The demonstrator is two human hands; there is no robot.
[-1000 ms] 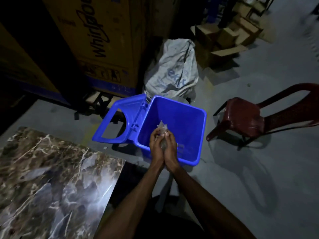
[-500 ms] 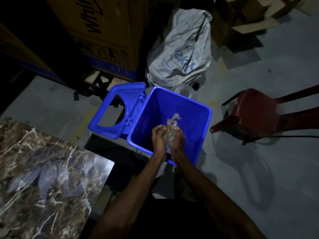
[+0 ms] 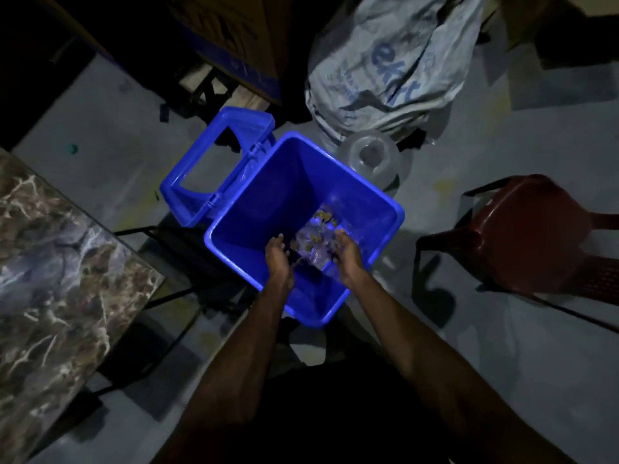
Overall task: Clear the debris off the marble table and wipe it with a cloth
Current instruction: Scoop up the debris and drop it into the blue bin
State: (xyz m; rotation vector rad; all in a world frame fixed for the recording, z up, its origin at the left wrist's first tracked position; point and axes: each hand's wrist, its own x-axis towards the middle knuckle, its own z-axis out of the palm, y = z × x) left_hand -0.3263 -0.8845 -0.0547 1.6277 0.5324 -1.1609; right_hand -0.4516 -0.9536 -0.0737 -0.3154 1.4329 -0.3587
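Both my hands hang over the open blue bin (image 3: 385, 209). My left hand (image 3: 279, 254) and my right hand (image 3: 348, 256) are apart, fingers relaxed and pointing down into it. Between them a clump of clear plastic wrap with brownish scraps, the debris (image 3: 316, 236), is falling inside the bin, touching neither hand as far as I can tell. The bin's hinged lid (image 3: 214, 169) lies flipped open to the left. The marble table (image 3: 57, 269) fills the lower left, its dark veined top bare in the part I see.
A dark red plastic chair (image 3: 522, 229) stands right of the bin. Behind the bin sit a clear round container (image 3: 373, 159) and a grey printed sack (image 3: 385, 65). Big cardboard boxes (image 3: 231, 41) line the back. The floor is grey concrete.
My hands were pressed together around the wad of plastic and scraps; they have parted and let it go, and it drops into the bin. My view moved closer over the bin.
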